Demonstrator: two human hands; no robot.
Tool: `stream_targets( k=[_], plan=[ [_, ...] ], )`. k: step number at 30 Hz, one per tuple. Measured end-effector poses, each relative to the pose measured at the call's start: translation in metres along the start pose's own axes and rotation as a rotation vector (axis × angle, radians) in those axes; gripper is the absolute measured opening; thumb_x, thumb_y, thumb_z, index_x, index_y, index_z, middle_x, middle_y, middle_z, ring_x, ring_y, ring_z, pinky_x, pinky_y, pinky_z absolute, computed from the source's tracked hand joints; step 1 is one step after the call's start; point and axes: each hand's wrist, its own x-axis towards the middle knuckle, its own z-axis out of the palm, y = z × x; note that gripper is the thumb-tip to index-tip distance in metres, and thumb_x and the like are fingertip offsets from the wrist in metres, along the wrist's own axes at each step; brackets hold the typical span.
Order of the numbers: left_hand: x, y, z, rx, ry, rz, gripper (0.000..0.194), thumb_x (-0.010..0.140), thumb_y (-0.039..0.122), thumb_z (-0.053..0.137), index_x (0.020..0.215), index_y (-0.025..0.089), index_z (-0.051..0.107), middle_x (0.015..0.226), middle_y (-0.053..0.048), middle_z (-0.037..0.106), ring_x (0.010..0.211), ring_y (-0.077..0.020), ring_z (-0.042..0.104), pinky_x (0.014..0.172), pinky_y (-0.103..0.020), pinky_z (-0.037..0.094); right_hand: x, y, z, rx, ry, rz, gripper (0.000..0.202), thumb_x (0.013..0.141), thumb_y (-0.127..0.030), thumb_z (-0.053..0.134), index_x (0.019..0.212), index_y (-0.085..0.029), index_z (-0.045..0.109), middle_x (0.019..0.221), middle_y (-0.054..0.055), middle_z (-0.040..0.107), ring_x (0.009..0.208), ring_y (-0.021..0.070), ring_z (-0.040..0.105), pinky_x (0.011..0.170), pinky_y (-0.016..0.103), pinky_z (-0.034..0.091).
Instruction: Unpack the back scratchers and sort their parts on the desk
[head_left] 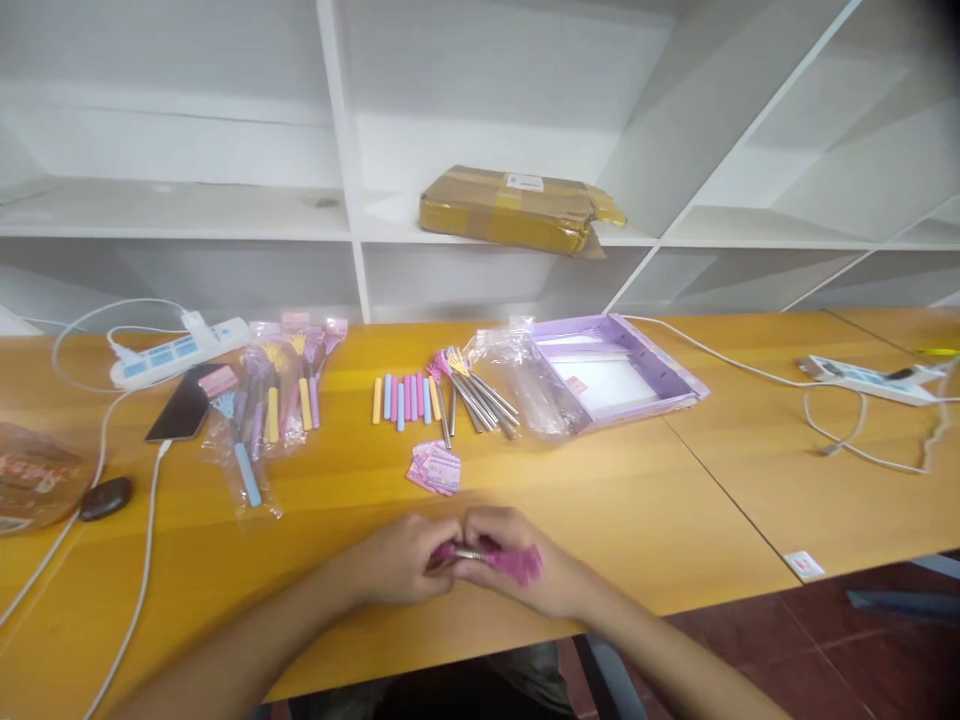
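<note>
Both my left hand (416, 560) and my right hand (514, 560) are closed on a pink back scratcher (517, 563), above the table's near side. Its hand-shaped head, blurred, points right by my right hand, and a short piece of metal rod shows between my fists. My left fingers wrap its other end, mostly hidden. Beyond my hands lie a few small printed cards (435, 468). Behind those is a row of coloured handle sleeves (407, 398) in yellow, blue and pink. Several metal rods with pink and yellow hand-shaped heads (480, 395) are heaped beside it.
Bagged back scratchers (285, 385) lie at the left, near a black phone (180, 405) and a power strip (184, 352). Clear plastic bags (525, 385) touch a purple box (645, 405). Another power strip (862, 378) trails cables at right. A taped carton (517, 210) rests on the shelf.
</note>
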Motion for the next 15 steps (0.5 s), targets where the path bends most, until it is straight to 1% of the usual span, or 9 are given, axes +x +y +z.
stream_targets(
  k=[2,4,6,8,9,10,11,13,15],
  plan=[
    [-0.002,0.001,0.009,0.188,0.027,0.020,0.010,0.097,0.026,0.064,0.105,0.022,0.061,0.081,0.000,0.067,0.069,-0.0175,0.060,0.064,-0.029,0.035,-0.005,-0.002,0.025,-0.009,0.088,-0.026,0.043,0.109,-0.044,0.059,0.076,-0.023,0.041,0.073,-0.004,0.046,0.066,0.0124,0.045,0.064,0.028,0.034],
    [-0.001,-0.001,0.014,0.346,0.113,0.001,0.007,0.100,0.025,0.062,0.106,0.021,0.061,0.085,-0.002,0.072,0.072,-0.0203,0.065,0.064,-0.030,0.036,-0.006,-0.002,0.037,0.005,0.158,-0.014,0.040,0.113,-0.041,0.050,0.078,-0.023,0.045,0.075,-0.003,0.046,0.067,0.0132,0.046,0.065,0.029,0.034],
    [0.000,-0.004,0.014,0.487,0.206,0.011,0.005,0.100,0.025,0.063,0.098,0.021,0.061,0.086,-0.004,0.072,0.075,-0.0221,0.066,0.065,-0.032,0.037,-0.005,0.000,0.042,0.048,0.207,0.019,0.040,0.114,-0.043,0.048,0.080,-0.022,0.047,0.075,-0.003,0.047,0.067,0.0136,0.046,0.065,0.030,0.034],
    [0.002,-0.007,0.013,0.607,0.271,0.064,0.012,0.098,0.024,0.065,0.088,0.022,0.059,0.082,-0.004,0.070,0.076,-0.0232,0.064,0.065,-0.033,0.037,-0.002,0.001,0.047,0.063,0.221,0.042,0.042,0.114,-0.044,0.049,0.078,-0.022,0.046,0.073,-0.003,0.046,0.066,0.0135,0.045,0.064,0.030,0.033],
    [0.002,-0.009,0.013,0.653,0.290,0.093,0.016,0.096,0.022,0.066,0.083,0.022,0.058,0.079,-0.004,0.069,0.074,-0.0233,0.063,0.065,-0.034,0.036,-0.001,0.002,0.049,0.060,0.203,0.046,0.042,0.114,-0.043,0.050,0.077,-0.022,0.046,0.073,-0.003,0.046,0.065,0.0134,0.045,0.064,0.030,0.033],
    [0.003,-0.010,0.013,0.684,0.295,0.113,0.018,0.095,0.021,0.065,0.080,0.022,0.057,0.076,-0.004,0.067,0.073,-0.0232,0.061,0.064,-0.035,0.036,-0.001,0.003,0.052,0.059,0.185,0.047,0.043,0.113,-0.043,0.051,0.076,-0.022,0.045,0.072,-0.004,0.045,0.065,0.0135,0.044,0.064,0.030,0.032],
    [0.003,-0.012,0.013,0.695,0.291,0.118,0.019,0.095,0.020,0.065,0.078,0.022,0.058,0.075,-0.004,0.066,0.072,-0.0230,0.059,0.064,-0.035,0.035,0.000,0.003,0.056,0.073,0.199,0.051,0.043,0.112,-0.043,0.053,0.076,-0.023,0.045,0.072,-0.004,0.044,0.066,0.0138,0.043,0.064,0.031,0.032],
    [0.004,-0.013,0.014,0.663,0.267,0.065,0.017,0.096,0.020,0.065,0.080,0.021,0.060,0.075,-0.004,0.067,0.072,-0.0224,0.059,0.064,-0.034,0.035,-0.001,0.004,0.064,0.147,0.329,0.070,0.039,0.110,-0.046,0.057,0.081,-0.024,0.046,0.076,-0.003,0.046,0.068,0.0151,0.045,0.064,0.030,0.033],
    [0.004,-0.013,0.015,0.586,0.240,-0.057,0.015,0.097,0.023,0.066,0.082,0.021,0.064,0.077,-0.004,0.068,0.072,-0.0218,0.059,0.065,-0.033,0.035,-0.003,0.003,0.071,0.242,0.495,0.084,0.032,0.111,-0.051,0.055,0.093,-0.025,0.049,0.085,-0.002,0.052,0.068,0.0154,0.048,0.063,0.030,0.037]
  ],
)
